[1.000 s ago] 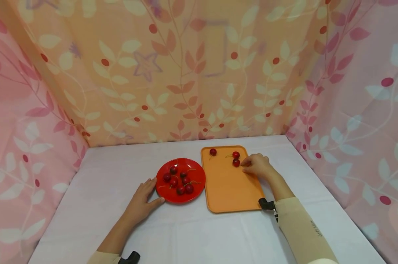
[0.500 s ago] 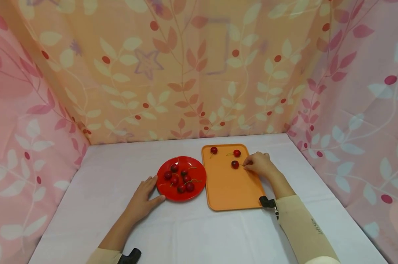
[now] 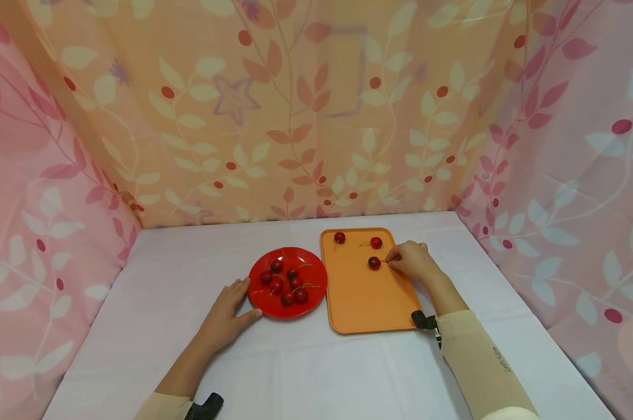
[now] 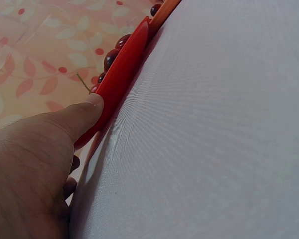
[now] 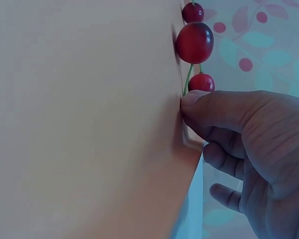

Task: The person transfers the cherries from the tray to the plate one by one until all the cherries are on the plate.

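Observation:
My right hand point(image 3: 412, 259) is over the right side of the orange tray point(image 3: 371, 309). Its thumb and forefinger pinch the green stem of a dark red cherry point(image 3: 374, 263), which also shows as the large cherry point(image 5: 195, 43) in the right wrist view. Two other cherries lie near the tray's far edge, one at the left point(image 3: 339, 238) and one farther right point(image 3: 376, 242). My left hand point(image 3: 227, 312) touches the left rim of the red plate point(image 3: 271, 309), fingers and thumb spread along it. Several stemmed cherries point(image 3: 287, 298) sit on the plate.
The plate stands directly left of the tray, their edges close together. Both are on a table with a white cloth point(image 3: 295, 373). Patterned curtains point(image 3: 295, 116) rise behind the table and along both sides.
The pinched cherry has moved slightly toward the person, away from the cherry behind it, leaving a gap between them. The left hand and plate have stayed in place.

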